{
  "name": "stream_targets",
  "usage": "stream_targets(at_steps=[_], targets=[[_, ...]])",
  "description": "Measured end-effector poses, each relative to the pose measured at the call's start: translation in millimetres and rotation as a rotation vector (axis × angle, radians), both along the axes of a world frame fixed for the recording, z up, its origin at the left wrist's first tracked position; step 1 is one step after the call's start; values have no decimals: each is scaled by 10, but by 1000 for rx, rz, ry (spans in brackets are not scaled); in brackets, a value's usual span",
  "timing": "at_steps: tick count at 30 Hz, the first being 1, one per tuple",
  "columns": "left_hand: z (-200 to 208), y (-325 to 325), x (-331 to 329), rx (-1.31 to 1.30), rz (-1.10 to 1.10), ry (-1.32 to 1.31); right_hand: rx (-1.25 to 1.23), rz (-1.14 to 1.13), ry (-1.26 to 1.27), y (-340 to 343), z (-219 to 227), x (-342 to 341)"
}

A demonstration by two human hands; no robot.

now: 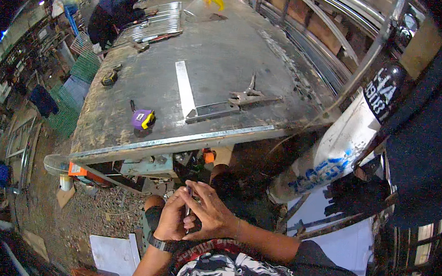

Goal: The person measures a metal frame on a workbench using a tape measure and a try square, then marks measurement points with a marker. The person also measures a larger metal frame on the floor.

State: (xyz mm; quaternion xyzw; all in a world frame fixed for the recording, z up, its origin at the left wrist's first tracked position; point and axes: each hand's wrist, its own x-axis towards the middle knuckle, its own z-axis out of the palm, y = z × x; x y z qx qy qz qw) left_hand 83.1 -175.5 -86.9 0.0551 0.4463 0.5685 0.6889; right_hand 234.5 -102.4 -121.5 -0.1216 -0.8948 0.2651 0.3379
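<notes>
1. Head view is showing both hands meeting close to the chest at about 6 o'clock in the frame: the left hand [170, 221], wearing a dark wrist strap, and the right hand [209, 215] are pressing together around a thin dark pen-like tool [188, 204].
2. Both hands are closing on that tool, fingers pinching its shaft; its tip is hiding behind the fingers.
3. Its long axis is running nearly upright in the frame, one end pointing toward 12 o'clock, at the steel workbench [222, 60].
4. Work on the bench is looking barely begun: a flat metal strip [184, 87], an angle bar [222, 110] and a purple tape measure [143, 118] are lying untouched, well apart from the hands.
5. Another person [118, 6] is bending over corrugated sheet [160, 21] at 11 o'clock.
</notes>
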Motion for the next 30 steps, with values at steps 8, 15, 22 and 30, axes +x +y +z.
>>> stream_targets(at_steps=[8,15,22,30], targets=[[-92,21,-9,-29,9,2,28,20,-33,65,-3,-3],[-170,28,-7,51,34,-93,-18,106,-89,143,-37,-40],[-95,30,5,-60,33,-64,-36,90,-60,106,-49,-35],[9,-23,-14,62,-38,285,-207,80,-120,67,-13,-32]])
